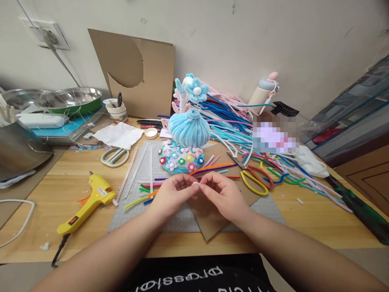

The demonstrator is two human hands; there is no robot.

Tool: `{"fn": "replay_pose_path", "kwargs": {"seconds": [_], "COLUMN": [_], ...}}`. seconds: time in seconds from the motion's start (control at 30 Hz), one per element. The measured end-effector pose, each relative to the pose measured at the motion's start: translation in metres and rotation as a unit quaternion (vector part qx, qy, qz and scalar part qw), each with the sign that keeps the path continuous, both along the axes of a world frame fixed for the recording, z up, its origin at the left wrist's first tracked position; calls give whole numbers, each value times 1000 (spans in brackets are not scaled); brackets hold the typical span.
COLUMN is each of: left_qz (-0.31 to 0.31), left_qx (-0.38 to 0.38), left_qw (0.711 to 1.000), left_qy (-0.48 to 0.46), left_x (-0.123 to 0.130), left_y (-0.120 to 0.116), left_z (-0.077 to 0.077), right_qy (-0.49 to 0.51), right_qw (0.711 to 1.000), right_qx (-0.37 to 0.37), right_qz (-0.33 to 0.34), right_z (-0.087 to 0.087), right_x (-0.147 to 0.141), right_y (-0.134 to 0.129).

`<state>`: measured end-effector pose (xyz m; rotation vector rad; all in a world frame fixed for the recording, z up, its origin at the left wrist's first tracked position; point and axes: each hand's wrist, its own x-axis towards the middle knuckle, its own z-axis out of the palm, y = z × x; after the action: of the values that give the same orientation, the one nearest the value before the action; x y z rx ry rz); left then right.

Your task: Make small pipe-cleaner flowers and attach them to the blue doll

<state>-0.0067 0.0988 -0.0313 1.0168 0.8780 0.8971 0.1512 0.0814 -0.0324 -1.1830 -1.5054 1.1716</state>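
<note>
My left hand [174, 191] and my right hand [224, 195] meet at the fingertips over the grey cutting mat [124, 217]. Both pinch a small whitish piece [197, 183] between thumb and fingers; its exact kind is too small to tell. Just beyond stands a blue pipe-cleaner ornament [189, 129] with a puffed pleated body, a blue flower on top and a round base covered in small coloured flowers. Short coloured pipe cleaners [142, 198] lie beside and behind my hands. Under my right hand is a brown cardboard piece [208, 229].
A yellow glue gun [88, 205] lies left. Scissors with yellow and orange handles [253, 182] rest right, before a heap of long pipe cleaners [225, 107]. White-handled scissors [114, 157], a paper cup [117, 111], metal bowls [75, 106] and a cardboard sheet [158, 81] stand farther back.
</note>
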Motion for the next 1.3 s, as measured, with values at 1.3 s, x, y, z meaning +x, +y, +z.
{"fn": "replay_pose_path", "kwargs": {"seconds": [1.3], "left_qz": [13], "left_qx": [67], "left_qw": [996], "left_qy": [63], "left_x": [-4], "left_y": [7], "left_z": [-7], "right_qy": [-46], "right_qw": [997], "right_qx": [66], "right_qz": [10], "right_z": [-8], "right_x": [-3], "right_y": [6]}}
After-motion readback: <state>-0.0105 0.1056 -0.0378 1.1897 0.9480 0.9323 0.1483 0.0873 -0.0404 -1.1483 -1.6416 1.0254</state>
